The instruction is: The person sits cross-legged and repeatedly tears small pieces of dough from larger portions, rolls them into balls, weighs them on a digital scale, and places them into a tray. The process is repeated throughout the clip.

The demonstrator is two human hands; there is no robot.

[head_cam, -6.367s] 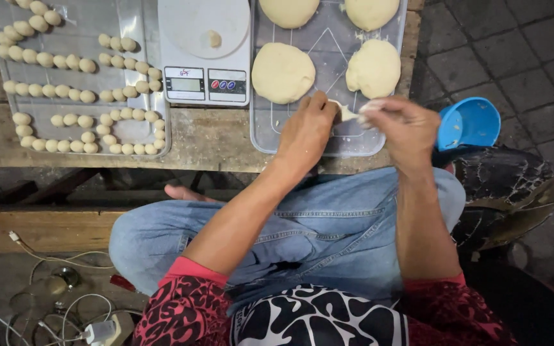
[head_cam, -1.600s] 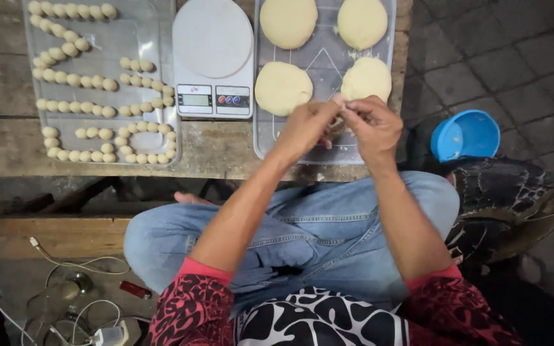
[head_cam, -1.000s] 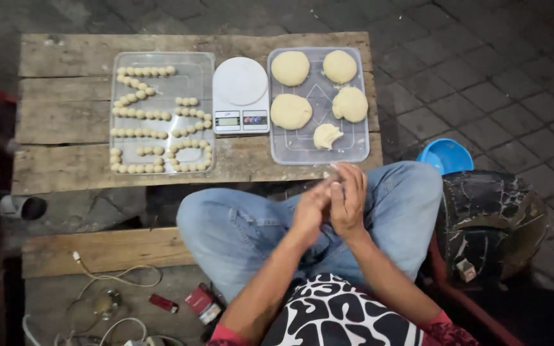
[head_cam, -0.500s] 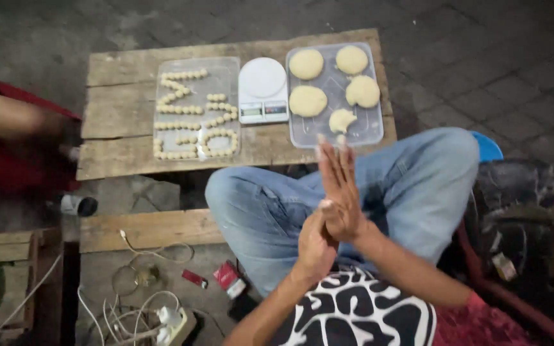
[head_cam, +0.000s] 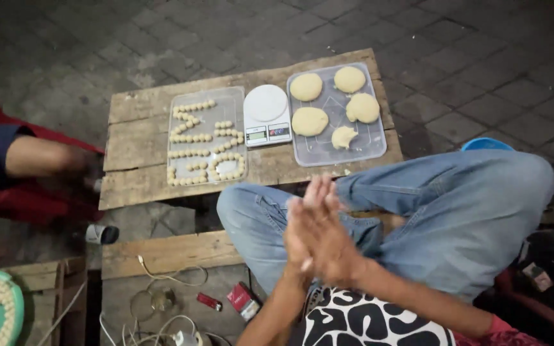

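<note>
Left hand (head_cam: pixel 299 237): flat, palm pressed against the other, above the lap; whether anything sits between, cannot tell.
Right hand (head_cam: pixel 328 240): flat, fingers straight, laid over the left palm, as for rolling something small.
Torn dough piece (head_cam: pixel 343 136): near edge of the right tray (head_cam: pixel 374 151), close for reach.
Dough discs (head_cam: pixel 309 120): four, spaced apart on that tray, likely to avoid sticking.
Kitchen scale (head_cam: pixel 266 116): between both trays, handy for weighing.
Left tray (head_cam: pixel 238 96): rows of small dough balls (head_cam: pixel 189 138).
Wooden table (head_cam: pixel 136 138): low, just beyond the knees.
</note>
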